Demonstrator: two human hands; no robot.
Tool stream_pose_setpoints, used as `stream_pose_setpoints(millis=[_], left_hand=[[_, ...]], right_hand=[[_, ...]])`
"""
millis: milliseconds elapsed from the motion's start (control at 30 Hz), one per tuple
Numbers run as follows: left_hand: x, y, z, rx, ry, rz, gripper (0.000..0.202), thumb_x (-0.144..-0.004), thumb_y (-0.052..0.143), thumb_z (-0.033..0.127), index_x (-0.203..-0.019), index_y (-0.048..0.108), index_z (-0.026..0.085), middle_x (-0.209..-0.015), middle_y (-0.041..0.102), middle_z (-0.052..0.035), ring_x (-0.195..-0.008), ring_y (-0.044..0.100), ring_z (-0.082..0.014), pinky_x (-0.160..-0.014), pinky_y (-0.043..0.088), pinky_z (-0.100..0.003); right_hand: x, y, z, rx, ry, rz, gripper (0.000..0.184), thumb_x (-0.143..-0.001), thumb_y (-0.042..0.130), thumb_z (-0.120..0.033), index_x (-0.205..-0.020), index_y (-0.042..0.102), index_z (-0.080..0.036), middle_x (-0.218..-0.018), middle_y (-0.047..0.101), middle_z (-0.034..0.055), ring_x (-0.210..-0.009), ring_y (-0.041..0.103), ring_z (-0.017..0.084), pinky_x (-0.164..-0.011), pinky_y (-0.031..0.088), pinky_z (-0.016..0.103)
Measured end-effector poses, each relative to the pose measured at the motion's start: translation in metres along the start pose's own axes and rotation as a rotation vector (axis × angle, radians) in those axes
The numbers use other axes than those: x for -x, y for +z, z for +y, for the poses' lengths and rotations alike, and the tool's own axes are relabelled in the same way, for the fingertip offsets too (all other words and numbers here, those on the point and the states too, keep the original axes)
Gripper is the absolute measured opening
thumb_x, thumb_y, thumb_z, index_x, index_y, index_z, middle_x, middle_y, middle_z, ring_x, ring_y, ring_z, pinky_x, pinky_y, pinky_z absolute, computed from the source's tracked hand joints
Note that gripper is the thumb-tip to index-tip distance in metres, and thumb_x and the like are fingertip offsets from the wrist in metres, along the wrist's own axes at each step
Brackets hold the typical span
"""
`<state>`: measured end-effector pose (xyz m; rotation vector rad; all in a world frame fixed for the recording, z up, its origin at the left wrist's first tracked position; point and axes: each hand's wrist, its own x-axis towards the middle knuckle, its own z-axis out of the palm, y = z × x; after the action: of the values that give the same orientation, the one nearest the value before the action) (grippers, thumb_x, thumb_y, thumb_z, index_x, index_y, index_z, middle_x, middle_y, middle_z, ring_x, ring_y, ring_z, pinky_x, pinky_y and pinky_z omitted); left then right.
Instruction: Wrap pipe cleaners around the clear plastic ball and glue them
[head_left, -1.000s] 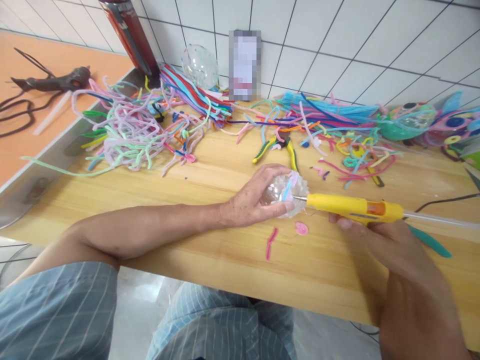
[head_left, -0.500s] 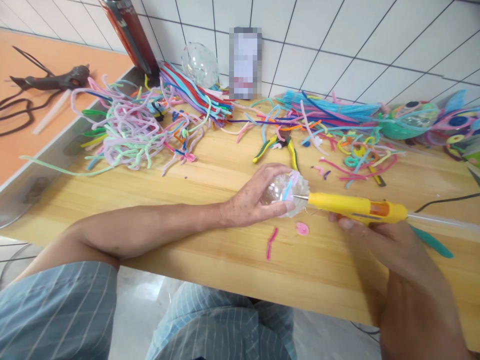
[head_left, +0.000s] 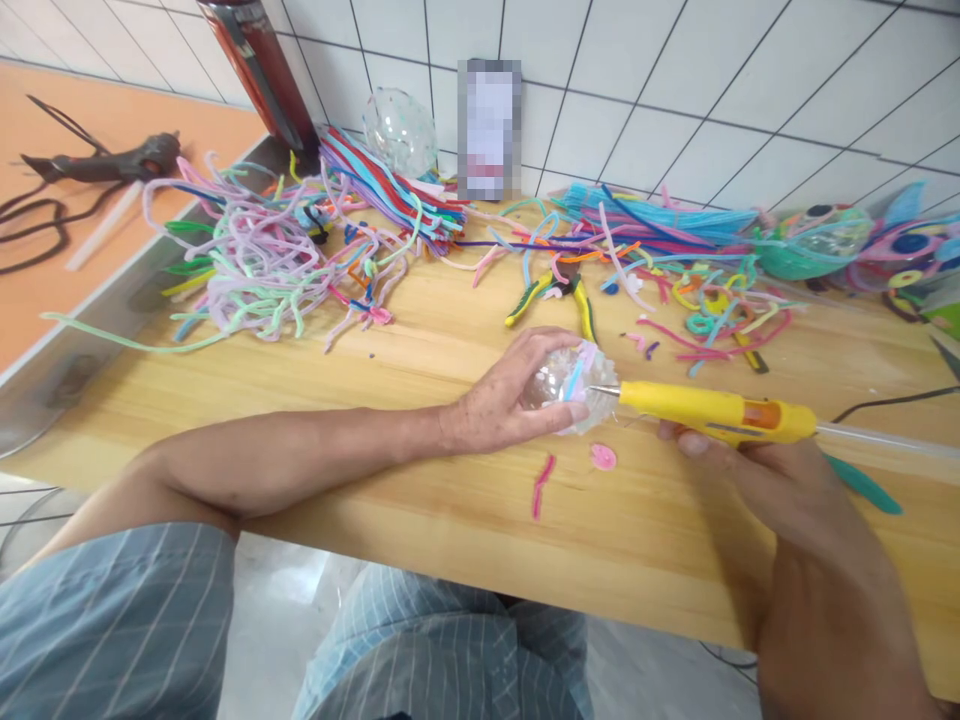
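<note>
My left hand [head_left: 517,390] is closed round a clear plastic ball [head_left: 553,378] on the table, thumb at the near side and fingers over the far side. Lilac and light-blue pipe cleaner pieces [head_left: 577,372] lie across the ball's surface. From the right, my right hand [head_left: 742,470] grips a yellow glue gun [head_left: 690,402], its metal nozzle pointing left at the ball beside those pieces. A clear glue stick [head_left: 877,438] sticks out of the gun's back end. Close in front of the ball are a pink oval piece [head_left: 603,457] and a short dark-pink pipe cleaner [head_left: 543,487].
Yellow-handled pliers [head_left: 555,293] lie beyond the ball. Tangled pipe cleaners [head_left: 255,250] and blue bundles [head_left: 660,218] line the back. A phone [head_left: 490,130] leans on the tiled wall. Another clear ball [head_left: 401,130], a dark red bottle [head_left: 259,75] and a black glue gun [head_left: 112,160] stand left.
The glue gun has shifted very slightly to the right, its nozzle a little higher at the ball. My left hand and the ball have stayed in place.
</note>
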<state>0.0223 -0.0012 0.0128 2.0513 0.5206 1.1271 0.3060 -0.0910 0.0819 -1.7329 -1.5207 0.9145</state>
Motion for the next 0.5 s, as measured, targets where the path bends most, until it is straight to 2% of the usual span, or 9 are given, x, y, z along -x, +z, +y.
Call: stream_pose_setpoints(millis=[233, 500], left_hand=[[0.000, 0.000, 0.000, -0.003, -0.007, -0.005, 0.063, -0.097, 0.072, 0.050, -0.150, 0.049, 0.024, -0.147, 0.060, -0.0157, -0.143, 0.057, -0.0309, -0.124, 0.047, -0.052], [0.001, 0.000, -0.001, 0.023, -0.005, -0.005, 0.064, -0.097, 0.073, 0.049, -0.152, 0.050, 0.024, -0.149, 0.060, -0.0159, -0.144, 0.057, -0.0320, -0.125, 0.046, -0.053]], right_hand=[[-0.001, 0.003, -0.010, 0.018, -0.007, -0.028, 0.025, -0.068, 0.086, -0.055, -0.079, 0.084, -0.033, -0.084, 0.086, 0.0041, -0.082, 0.083, 0.032, -0.076, 0.071, 0.043], [0.000, 0.002, 0.001, -0.022, 0.006, 0.011, 0.023, -0.071, 0.086, -0.051, -0.084, 0.086, -0.032, -0.089, 0.087, 0.0045, -0.087, 0.084, 0.030, -0.080, 0.071, 0.040]])
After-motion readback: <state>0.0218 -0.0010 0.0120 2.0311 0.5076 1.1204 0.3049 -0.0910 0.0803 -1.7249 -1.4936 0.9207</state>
